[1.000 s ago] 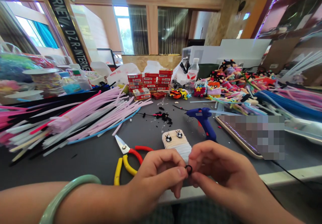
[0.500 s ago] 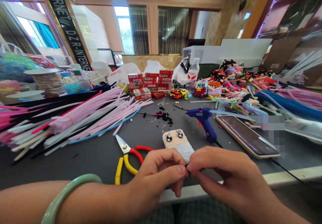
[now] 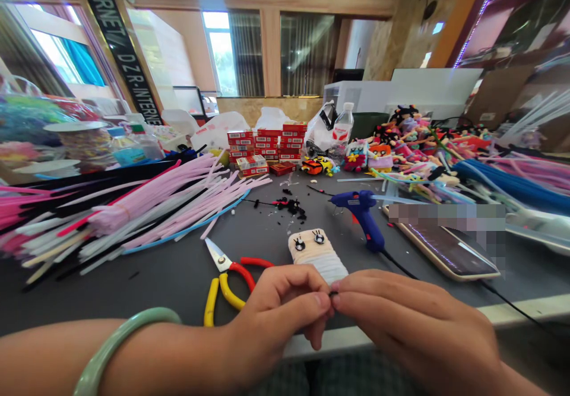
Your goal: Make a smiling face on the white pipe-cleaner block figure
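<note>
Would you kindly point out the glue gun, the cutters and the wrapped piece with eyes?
Glue gun (image 3: 370, 227): head view, on the blue handle.
Cutters (image 3: 221, 260): head view, on the metal pivot.
Wrapped piece (image 3: 313, 252): head view, front, just below the eyes.

Head-worn view, forward (and down).

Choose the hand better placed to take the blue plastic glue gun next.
Right, probably: the right hand is nearer the glue gun than the left hand; both pinch a small black piece.
</note>
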`<control>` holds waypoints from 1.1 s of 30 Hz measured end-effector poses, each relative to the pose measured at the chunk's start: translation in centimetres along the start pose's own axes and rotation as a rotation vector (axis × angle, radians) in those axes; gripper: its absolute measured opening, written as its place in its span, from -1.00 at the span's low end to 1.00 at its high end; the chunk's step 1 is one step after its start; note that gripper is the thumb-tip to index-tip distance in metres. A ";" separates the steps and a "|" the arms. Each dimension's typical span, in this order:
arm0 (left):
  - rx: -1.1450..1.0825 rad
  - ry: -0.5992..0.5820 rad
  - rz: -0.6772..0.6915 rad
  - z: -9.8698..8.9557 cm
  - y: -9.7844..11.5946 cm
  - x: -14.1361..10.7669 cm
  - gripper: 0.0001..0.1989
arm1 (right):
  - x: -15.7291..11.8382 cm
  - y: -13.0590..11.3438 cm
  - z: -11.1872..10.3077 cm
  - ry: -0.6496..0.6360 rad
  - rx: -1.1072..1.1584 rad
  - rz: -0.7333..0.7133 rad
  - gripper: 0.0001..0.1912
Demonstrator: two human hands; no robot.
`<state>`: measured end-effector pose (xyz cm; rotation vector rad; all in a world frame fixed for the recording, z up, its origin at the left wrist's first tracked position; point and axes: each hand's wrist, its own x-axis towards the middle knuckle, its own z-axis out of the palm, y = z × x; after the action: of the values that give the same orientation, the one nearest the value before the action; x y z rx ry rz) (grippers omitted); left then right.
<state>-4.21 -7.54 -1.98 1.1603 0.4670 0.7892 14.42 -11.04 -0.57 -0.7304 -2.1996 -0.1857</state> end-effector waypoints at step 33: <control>0.148 0.037 0.024 0.1 0.1 -0.1 -0.59 | 0.6 -0.7 0.6 0.004 0.462 0.475 -0.85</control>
<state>-4.23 -7.69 -1.80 1.2927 0.5500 0.8085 13.34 -11.15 -0.40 -0.9482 -1.8944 0.5404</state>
